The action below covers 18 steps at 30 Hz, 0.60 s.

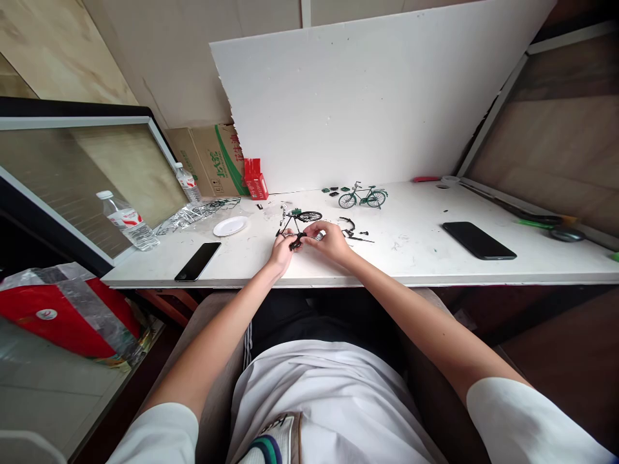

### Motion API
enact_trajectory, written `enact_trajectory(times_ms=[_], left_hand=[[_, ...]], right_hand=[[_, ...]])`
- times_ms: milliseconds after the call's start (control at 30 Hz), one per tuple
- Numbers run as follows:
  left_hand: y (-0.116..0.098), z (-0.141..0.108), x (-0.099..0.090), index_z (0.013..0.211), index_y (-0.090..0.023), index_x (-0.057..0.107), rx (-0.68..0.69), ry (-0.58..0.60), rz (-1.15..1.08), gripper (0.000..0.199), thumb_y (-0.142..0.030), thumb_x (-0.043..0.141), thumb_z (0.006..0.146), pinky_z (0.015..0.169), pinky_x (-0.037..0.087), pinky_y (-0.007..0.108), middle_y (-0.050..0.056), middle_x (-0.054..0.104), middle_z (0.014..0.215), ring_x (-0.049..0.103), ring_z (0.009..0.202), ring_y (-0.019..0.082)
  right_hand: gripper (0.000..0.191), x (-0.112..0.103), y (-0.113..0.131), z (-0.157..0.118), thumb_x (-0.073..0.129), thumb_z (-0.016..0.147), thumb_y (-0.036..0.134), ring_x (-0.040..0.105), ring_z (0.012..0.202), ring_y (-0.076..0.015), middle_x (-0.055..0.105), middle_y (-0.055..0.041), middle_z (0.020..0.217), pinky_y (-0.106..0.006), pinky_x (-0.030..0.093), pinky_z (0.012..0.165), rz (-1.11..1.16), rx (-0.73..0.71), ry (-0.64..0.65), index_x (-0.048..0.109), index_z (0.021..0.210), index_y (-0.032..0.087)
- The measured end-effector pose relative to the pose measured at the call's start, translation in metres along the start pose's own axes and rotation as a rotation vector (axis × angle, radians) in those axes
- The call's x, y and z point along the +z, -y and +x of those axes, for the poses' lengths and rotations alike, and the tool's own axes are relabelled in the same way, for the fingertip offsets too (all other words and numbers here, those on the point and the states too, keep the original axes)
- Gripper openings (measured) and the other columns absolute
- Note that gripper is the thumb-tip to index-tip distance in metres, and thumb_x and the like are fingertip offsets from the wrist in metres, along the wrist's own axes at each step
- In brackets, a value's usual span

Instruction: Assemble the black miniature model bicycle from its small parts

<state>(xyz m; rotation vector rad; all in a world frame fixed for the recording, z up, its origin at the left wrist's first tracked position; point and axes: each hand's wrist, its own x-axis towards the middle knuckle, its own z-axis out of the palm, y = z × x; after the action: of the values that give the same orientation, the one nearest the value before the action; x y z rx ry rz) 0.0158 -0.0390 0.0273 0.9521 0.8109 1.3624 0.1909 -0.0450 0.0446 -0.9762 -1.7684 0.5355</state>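
Observation:
Near the table's front edge, my left hand (280,254) is closed around a small black model bicycle frame (290,223), which stands tilted above the fingers. Thumb and fingers of my right hand (331,241) pinch at a small black part (297,242) at the frame's near end; its exact kind is too small to tell. Just behind the frame are a small spoked wheel (309,216) and a green piece (295,211); whether they are joined to it I cannot tell. To the right of my right hand lie loose black parts (349,225), one curved and one thin.
Farther back stands a green model bicycle (363,198), with several dark green pieces (333,191) beside it. Phones lie at the left (198,261) and right (478,240). A white plate (231,226), a red box (256,179) and water bottles (128,222) stand leftward.

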Motion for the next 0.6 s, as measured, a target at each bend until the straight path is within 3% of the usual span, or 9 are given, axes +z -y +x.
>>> enact_trajectory(times_ms=[167,600], left_hand=[[-0.0003,-0.0017,0.0015,0.091,-0.021,0.053,0.016,0.007,0.002,0.020,-0.014,0.066,0.078,0.070,0.045,0.029,-0.001,0.057,0.084,0.061,0.078,0.015],[-0.0021,-0.0031,0.0029,0.087,-0.020,0.054,-0.001,0.052,-0.022,0.017,-0.011,0.064,0.078,0.073,0.044,0.029,-0.001,0.055,0.082,0.060,0.078,0.015]], right_hand=[[0.026,0.0034,0.0017,-0.0033,0.083,0.084,0.037,0.073,0.097,-0.0247,0.081,-0.0092,0.107,-0.037,0.057,0.086,-0.038,0.008,-0.026,0.078,0.101,0.019],[0.021,0.0093,-0.0017,-0.0075,0.078,0.090,0.036,0.073,0.107,-0.0280,0.082,-0.0082,0.110,-0.039,0.059,0.089,-0.095,-0.035,-0.025,0.086,0.107,0.026]])
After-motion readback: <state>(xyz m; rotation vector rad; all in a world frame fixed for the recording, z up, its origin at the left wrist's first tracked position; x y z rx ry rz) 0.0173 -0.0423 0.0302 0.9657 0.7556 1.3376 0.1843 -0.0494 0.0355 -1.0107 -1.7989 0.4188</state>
